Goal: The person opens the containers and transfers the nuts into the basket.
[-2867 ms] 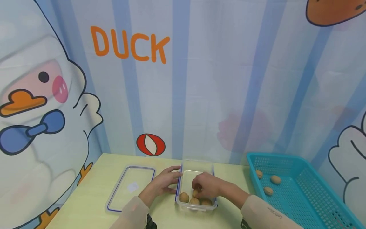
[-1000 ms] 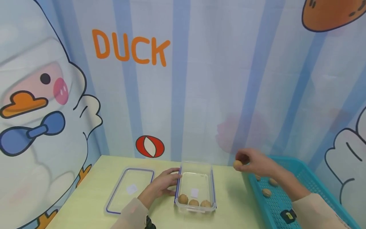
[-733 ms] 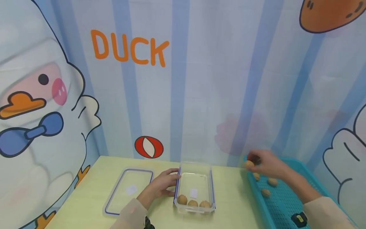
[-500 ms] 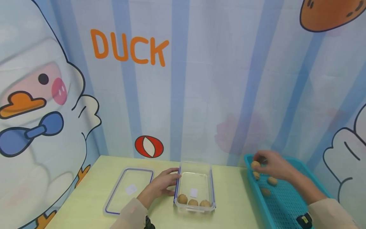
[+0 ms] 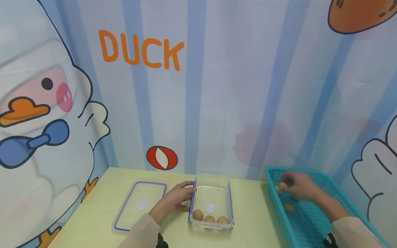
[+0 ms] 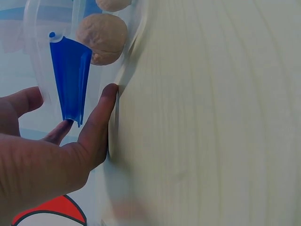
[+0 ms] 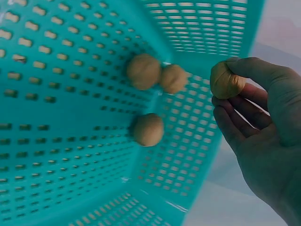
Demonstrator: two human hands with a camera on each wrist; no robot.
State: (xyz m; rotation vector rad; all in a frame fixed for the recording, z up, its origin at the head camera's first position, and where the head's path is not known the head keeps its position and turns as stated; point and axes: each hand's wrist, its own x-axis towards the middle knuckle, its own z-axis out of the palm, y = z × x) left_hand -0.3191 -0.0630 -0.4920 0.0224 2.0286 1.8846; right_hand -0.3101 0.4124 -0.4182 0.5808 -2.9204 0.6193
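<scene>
Between thumb and fingertips my right hand pinches a walnut, held above the far left part of the turquoise basket. Three other walnuts lie in that basket, among them one walnut that sits apart from the other two. A clear plastic box with blue-edged sides stands lidless at mid-table, three walnuts in a row along its near end, such as the left walnut. My left hand rests extended fingers on the box's left side, around a lowered blue latch flap.
A clear lid with a blue seal lies flat on the table, left of the box. A small white paper piece shows in the box. Behind the table hangs a striped curtain with duck prints.
My right hand has lifted a walnut out of the clear box and carried it right, then lowered it into the basket's far left area. The left hand has stayed at the box.
</scene>
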